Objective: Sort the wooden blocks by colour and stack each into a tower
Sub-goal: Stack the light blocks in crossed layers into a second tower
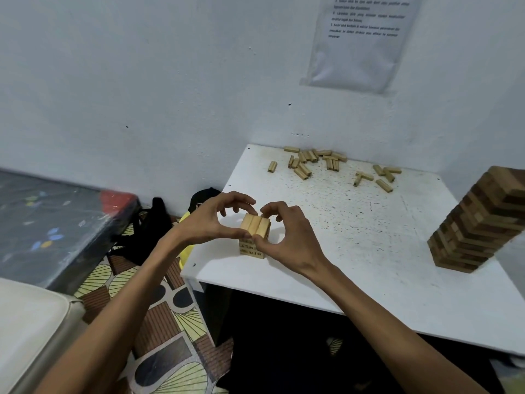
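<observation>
My white, speckled worktop (355,251) meets the wall, where a printed sheet (360,44) hangs at one o'clock. At nine o'clock, a black cap (203,197) and black bag (147,226) lie on patterned floor (170,336).

Beyond my left hand (210,220) rises a white wall (142,81), a printed sheet (360,44) taped up to the hand's right. Below the hand lies patterned floor (170,322); a dark mattress (56,223) sits further left.

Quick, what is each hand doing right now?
Left hand: grip pinches the top layer of the short pale wooden block tower.
Right hand: pinches the same layer.
</observation>
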Demonstrator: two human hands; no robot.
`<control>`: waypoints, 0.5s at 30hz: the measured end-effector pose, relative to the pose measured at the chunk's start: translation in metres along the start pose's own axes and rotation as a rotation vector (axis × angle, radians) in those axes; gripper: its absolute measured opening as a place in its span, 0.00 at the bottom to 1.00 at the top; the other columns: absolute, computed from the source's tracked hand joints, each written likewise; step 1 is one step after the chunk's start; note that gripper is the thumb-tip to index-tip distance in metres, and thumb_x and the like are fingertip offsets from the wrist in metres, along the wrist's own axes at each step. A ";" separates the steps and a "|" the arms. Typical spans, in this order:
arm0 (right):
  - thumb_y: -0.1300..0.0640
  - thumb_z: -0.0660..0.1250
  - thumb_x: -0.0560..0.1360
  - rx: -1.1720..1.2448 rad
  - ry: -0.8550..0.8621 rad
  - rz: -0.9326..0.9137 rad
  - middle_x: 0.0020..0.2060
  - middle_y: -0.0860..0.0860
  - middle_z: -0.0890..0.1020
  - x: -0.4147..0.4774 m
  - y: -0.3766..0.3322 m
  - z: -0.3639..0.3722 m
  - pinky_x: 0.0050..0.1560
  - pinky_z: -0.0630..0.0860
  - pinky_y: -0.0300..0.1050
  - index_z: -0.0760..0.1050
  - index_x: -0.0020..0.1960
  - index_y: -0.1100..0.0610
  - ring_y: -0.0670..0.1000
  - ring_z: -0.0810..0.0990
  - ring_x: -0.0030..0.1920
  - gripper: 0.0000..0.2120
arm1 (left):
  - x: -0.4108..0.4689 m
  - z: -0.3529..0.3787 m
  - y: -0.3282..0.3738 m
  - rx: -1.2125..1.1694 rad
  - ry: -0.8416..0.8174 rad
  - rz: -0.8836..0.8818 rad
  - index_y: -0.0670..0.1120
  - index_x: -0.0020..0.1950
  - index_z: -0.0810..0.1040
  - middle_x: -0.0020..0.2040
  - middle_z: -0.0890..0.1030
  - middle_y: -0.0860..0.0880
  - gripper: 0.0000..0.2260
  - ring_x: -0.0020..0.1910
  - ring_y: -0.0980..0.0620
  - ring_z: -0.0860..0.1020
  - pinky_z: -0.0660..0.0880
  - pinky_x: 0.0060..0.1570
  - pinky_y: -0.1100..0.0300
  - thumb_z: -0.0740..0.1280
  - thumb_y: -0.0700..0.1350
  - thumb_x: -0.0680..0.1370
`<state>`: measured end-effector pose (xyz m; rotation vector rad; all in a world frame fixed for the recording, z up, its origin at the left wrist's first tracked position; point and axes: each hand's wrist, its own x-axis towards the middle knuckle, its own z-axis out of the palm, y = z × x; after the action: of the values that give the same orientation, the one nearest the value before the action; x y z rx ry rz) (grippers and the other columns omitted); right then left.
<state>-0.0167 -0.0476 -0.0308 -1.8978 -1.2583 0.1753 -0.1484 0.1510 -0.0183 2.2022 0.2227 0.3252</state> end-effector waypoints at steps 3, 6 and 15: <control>0.48 0.77 0.70 0.002 0.009 0.000 0.57 0.38 0.78 0.000 0.000 0.000 0.50 0.65 0.26 0.72 0.63 0.45 0.43 0.71 0.58 0.25 | 0.000 -0.001 0.001 -0.005 0.003 0.004 0.57 0.67 0.76 0.60 0.84 0.58 0.29 0.57 0.53 0.75 0.69 0.53 0.55 0.79 0.57 0.68; 0.49 0.77 0.70 -0.004 0.019 -0.006 0.56 0.38 0.78 0.000 0.000 0.000 0.51 0.65 0.26 0.72 0.63 0.45 0.43 0.72 0.58 0.24 | 0.001 -0.001 0.000 -0.007 0.006 0.007 0.58 0.67 0.76 0.60 0.84 0.58 0.29 0.57 0.52 0.75 0.70 0.53 0.54 0.79 0.57 0.68; 0.48 0.77 0.71 0.005 0.005 0.006 0.57 0.37 0.78 0.000 0.003 0.000 0.49 0.65 0.28 0.72 0.63 0.45 0.43 0.72 0.57 0.24 | 0.004 0.002 -0.004 0.008 -0.011 0.000 0.58 0.67 0.76 0.60 0.84 0.58 0.28 0.57 0.53 0.75 0.70 0.54 0.54 0.79 0.55 0.69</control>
<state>-0.0142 -0.0483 -0.0326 -1.8969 -1.2476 0.1761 -0.1444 0.1533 -0.0217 2.2117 0.2180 0.3126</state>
